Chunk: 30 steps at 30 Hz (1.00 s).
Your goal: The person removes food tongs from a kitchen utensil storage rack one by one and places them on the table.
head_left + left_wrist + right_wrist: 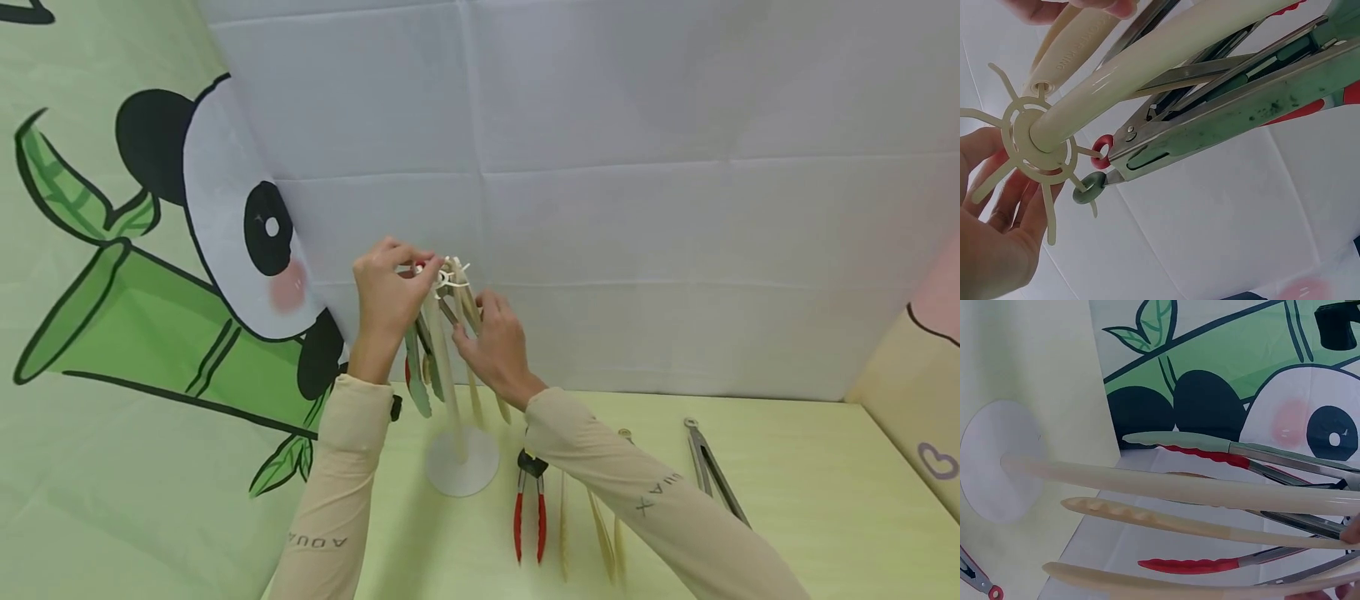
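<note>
A cream stand with a ring of hooks on top (1013, 134) rises on a slim post (444, 367) from a round white base (480, 471). My left hand (386, 296) curls its fingers round the hooked top. On the right side of the post, my right hand (495, 350) grips cream tongs (1079, 50) near their top end, which meets a hook. Green tongs (1241, 122) hang by a green loop; a red loop (1102, 150) sits on the hook beside it. Red-tipped tongs (1188, 567) and other beige-tipped tongs (1147, 517) hang around the post.
Red-tipped tongs (542, 525) lie on the pale yellow table (825, 500), right of the base. Beige tongs (564, 533) lie beside them, partly under my right sleeve. Grey metal tongs (705, 458) lie farther right. A white cloth wall (600, 250) stands behind.
</note>
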{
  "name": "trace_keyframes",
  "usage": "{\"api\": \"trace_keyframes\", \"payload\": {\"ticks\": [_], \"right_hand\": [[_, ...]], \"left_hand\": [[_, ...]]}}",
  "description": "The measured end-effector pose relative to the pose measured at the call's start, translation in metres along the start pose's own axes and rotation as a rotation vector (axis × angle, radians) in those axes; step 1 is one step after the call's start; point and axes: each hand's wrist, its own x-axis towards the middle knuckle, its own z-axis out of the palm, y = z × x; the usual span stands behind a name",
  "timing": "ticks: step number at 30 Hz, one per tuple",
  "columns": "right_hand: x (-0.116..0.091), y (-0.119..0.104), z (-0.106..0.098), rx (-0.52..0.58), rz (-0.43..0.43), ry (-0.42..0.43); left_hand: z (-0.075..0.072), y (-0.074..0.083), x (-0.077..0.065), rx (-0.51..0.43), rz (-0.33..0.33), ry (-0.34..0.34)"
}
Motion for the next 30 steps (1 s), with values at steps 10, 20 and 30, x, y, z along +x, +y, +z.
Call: {"api": "trace_keyframes", "payload": {"ticks": [10, 20, 30], "right_hand": [[0.001, 0.003, -0.009, 0.002, -0.007, 0.025], [0.000, 0.004, -0.015, 0.017, 0.027, 0.033], [0.000, 0.004, -0.023, 0.020, 0.017, 0.053]], "left_hand": [[0.000, 0.002, 0.000, -0.046, -0.010, -0.007], [-0.003, 0.001, 0.000, -0.060, -0.016, -0.031], [-0.006, 0.002, -0.001, -0.068, -0.036, -0.049]]}}
